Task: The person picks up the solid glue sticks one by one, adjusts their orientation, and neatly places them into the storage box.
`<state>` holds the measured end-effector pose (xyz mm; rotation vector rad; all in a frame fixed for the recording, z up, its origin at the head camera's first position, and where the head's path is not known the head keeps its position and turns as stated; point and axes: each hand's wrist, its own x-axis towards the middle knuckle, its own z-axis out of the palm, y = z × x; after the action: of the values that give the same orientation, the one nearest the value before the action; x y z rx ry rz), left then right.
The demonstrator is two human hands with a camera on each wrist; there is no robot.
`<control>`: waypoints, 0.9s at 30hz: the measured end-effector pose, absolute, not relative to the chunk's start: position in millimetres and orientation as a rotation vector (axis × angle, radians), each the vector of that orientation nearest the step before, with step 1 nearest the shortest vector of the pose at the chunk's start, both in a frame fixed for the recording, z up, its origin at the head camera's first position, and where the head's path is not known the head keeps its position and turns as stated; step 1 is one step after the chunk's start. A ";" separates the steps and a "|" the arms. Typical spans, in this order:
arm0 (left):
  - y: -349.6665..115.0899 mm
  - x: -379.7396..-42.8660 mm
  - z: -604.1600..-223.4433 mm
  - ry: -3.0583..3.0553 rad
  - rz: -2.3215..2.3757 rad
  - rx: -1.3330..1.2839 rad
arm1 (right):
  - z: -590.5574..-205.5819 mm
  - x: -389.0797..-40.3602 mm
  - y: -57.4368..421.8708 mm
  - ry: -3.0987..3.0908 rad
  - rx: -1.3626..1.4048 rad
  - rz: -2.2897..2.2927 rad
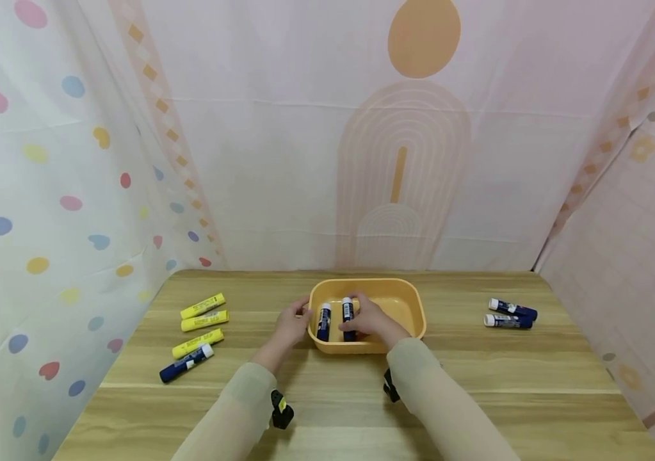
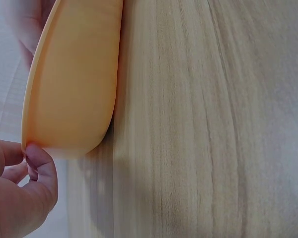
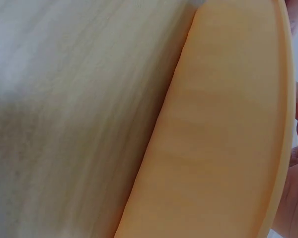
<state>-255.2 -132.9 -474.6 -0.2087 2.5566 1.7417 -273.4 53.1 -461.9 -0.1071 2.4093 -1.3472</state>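
Observation:
A yellow-orange plastic basin (image 1: pixel 410 288) stands at the middle of the table. My left hand (image 1: pixel 291 324) pinches its left rim between thumb and fingers, as the left wrist view also shows at the basin wall (image 2: pixel 74 74). Inside, a dark blue glue stick (image 1: pixel 324 322) with a white cap lies at the left end. My right hand (image 1: pixel 370 317) reaches over the near rim and holds a second blue glue stick (image 1: pixel 348 314) inside the basin, to the right of the first. In the right wrist view the basin wall hides most of the right hand (image 3: pixel 293 198).
To the left on the wooden table (image 1: pixel 339 410) lie several yellow glue sticks (image 1: pixel 205 321) and one blue glue stick (image 1: pixel 186 363). Two more blue glue sticks (image 1: pixel 508 321) lie close together at the right. A patterned curtain (image 1: pixel 281 160) hangs behind the table.

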 end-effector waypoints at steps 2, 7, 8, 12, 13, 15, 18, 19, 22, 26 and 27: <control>-133.3 -256.2 -475.5 2.561 1.729 -0.221 | -461.8 -274.3 48.5 2.438 -0.102 -1.278; -133.7 -258.6 -476.8 2.546 1.709 -0.247 | -464.5 -276.4 37.2 2.501 -0.107 -1.152; -133.8 -258.8 -476.8 2.547 1.703 -0.245 | -465.7 -276.9 35.1 2.507 -0.105 -1.138; -133.4 -257.9 -476.0 2.549 1.694 -0.235 | -469.2 -278.7 28.6 2.518 -0.084 -1.120; -133.4 -257.9 -476.0 2.548 1.696 -0.239 | -469.5 -278.8 27.4 2.520 -0.081 -1.125; -133.4 -258.0 -476.6 2.552 1.701 -0.243 | -469.4 -278.5 25.6 2.522 -0.078 -1.138; -133.5 -257.9 -477.1 2.561 1.706 -0.243 | -468.7 -277.6 23.6 2.512 -0.078 -1.159; -133.6 -258.1 -477.6 2.569 1.704 -0.235 | -468.1 -277.0 23.3 2.508 -0.081 -1.167; -133.4 -258.5 -478.3 2.588 1.696 -0.216 | -467.7 -276.8 23.0 2.497 -0.091 -1.177; -132.8 -258.5 -478.5 2.581 1.706 -0.215 | -465.2 -276.7 27.6 2.476 -0.102 -1.232; -132.6 -258.3 -478.4 2.581 1.708 -0.212 | -464.2 -276.6 29.9 2.472 -0.111 -1.252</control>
<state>-258.3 -132.6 -478.4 -0.2120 2.5812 1.7081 -276.6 29.9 -464.2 -0.1106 2.4723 -1.2519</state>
